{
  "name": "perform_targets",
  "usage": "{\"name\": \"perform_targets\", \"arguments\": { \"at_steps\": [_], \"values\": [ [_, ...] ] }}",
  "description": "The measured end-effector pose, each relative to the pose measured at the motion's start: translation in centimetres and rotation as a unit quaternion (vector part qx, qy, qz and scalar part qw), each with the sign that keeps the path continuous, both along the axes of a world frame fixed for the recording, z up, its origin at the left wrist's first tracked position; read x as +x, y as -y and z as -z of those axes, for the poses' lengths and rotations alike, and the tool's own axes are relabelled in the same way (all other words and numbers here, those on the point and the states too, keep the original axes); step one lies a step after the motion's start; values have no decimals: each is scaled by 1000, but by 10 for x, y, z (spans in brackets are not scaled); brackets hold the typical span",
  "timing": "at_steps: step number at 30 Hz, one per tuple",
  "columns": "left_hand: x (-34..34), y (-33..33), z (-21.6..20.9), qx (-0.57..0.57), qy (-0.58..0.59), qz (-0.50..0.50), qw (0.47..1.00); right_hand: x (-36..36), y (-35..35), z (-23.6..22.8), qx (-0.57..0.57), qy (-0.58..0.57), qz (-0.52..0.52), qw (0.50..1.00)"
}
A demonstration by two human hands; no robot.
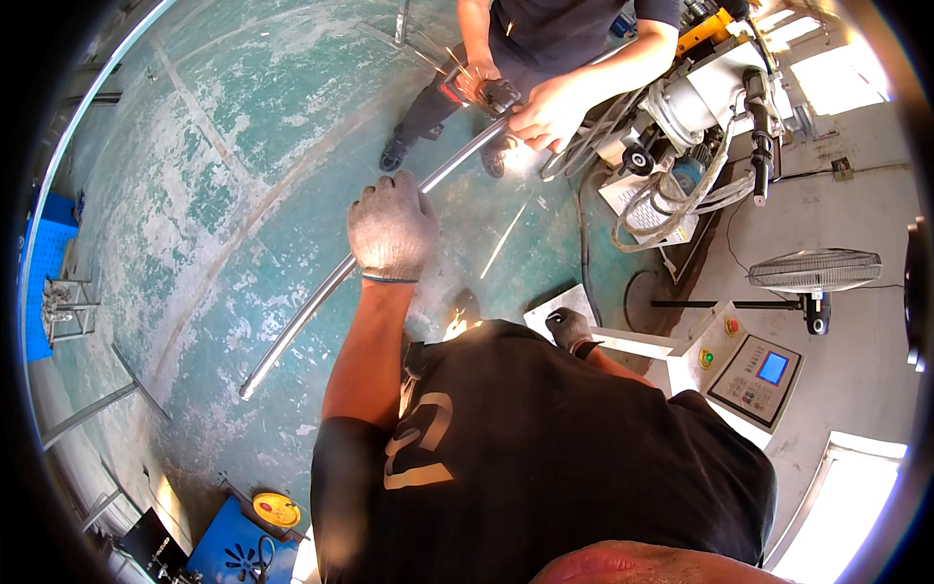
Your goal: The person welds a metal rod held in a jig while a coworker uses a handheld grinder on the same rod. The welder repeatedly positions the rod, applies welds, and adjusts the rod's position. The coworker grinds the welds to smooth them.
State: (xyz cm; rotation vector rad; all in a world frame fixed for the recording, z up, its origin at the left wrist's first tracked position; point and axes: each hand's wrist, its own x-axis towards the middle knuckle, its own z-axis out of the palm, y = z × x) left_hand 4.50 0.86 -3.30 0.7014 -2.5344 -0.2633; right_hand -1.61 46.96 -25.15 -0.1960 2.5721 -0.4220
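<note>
My left hand (392, 226), in a pale knit glove, is closed around a long shiny metal tube (302, 323). The tube slants from the lower left up to another person at the far side. That person's hand (550, 112) steadies its far part, while their other hand holds a dark power tool, seemingly an angle grinder (500, 94), throwing orange sparks near the tube. My right hand (569, 329), gloved too, is low beside a white panel (556, 307) by my body. Its fingers look curled in; whether anything is in them is hidden.
To the right stand a control box with a small screen (773, 368), a pedestal fan (815, 273) and a grey machine (681, 107) with looped hoses. A black cable (585, 243) runs along the worn green floor (243, 127). Blue equipment (238, 550) is at lower left.
</note>
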Motion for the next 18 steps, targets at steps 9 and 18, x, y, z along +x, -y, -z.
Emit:
{"name": "perform_targets", "arguments": {
  "at_steps": [9, 18],
  "values": [
    [0, -1, -4, 2, 6, 1, 1000, 0, -2, 4, 5, -8, 6, 1000],
    [0, -2, -2, -2, 2, -5, 1000, 2, 0, 1, -4, -11, -1, 1000]
  ]
}}
